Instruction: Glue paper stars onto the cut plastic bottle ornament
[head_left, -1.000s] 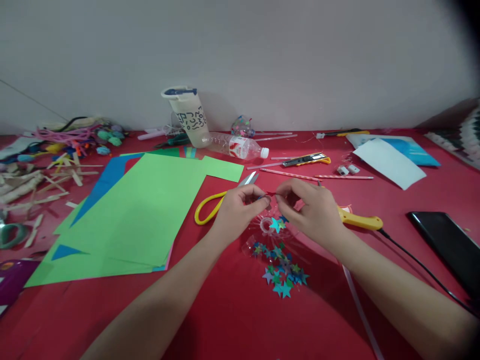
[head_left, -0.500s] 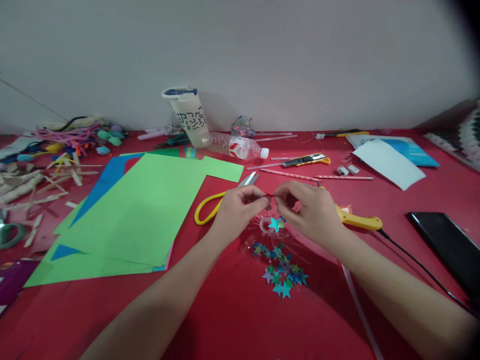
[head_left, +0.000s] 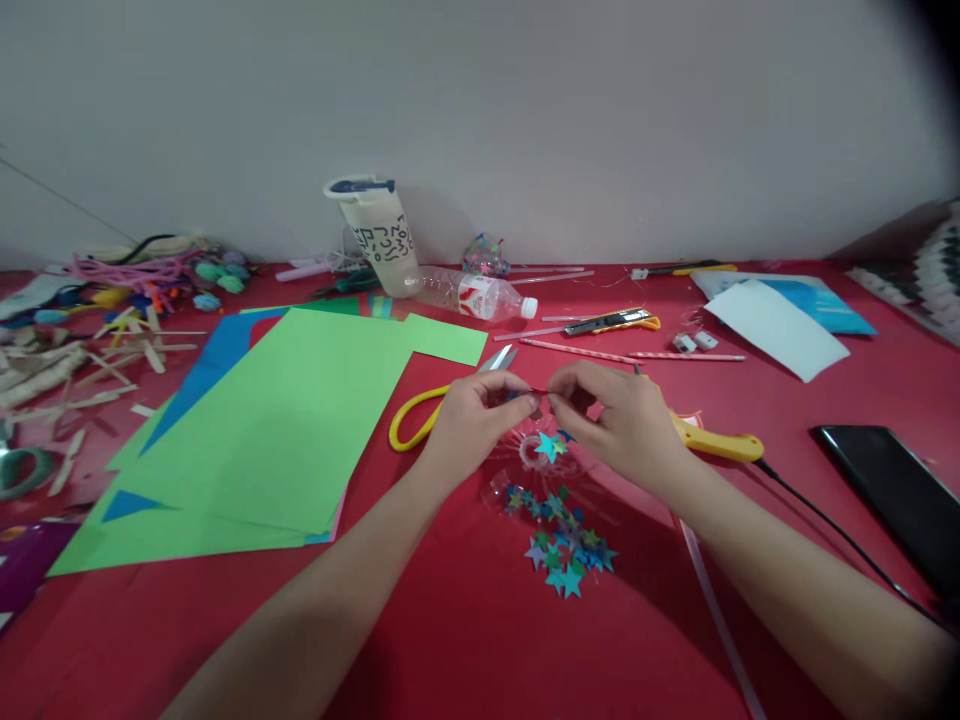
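Note:
My left hand [head_left: 472, 415] and my right hand [head_left: 619, 415] meet fingertip to fingertip above the red table [head_left: 465, 620], both pinching one small dark piece [head_left: 541, 393] too small to identify. Just below the fingers sits a clear plastic piece [head_left: 534, 452] with a teal star [head_left: 551, 446] on it. A scatter of small blue and teal paper stars [head_left: 564, 540] lies nearer to me. Yellow-handled scissors [head_left: 420, 412] lie behind my left hand, partly hidden by it.
Green and blue paper sheets [head_left: 292, 420] cover the left centre. A yellow glue gun [head_left: 716, 442] with a black cord lies behind my right hand. A cup [head_left: 379, 235], plastic bottle [head_left: 476, 293], utility knife [head_left: 611, 321], pink sticks, white paper [head_left: 776, 328] and a phone [head_left: 896, 490] lie about; craft scraps pile at far left.
Both hands stay pinched together on the small piece, with only slight finger movement. Nothing else on the table has moved.

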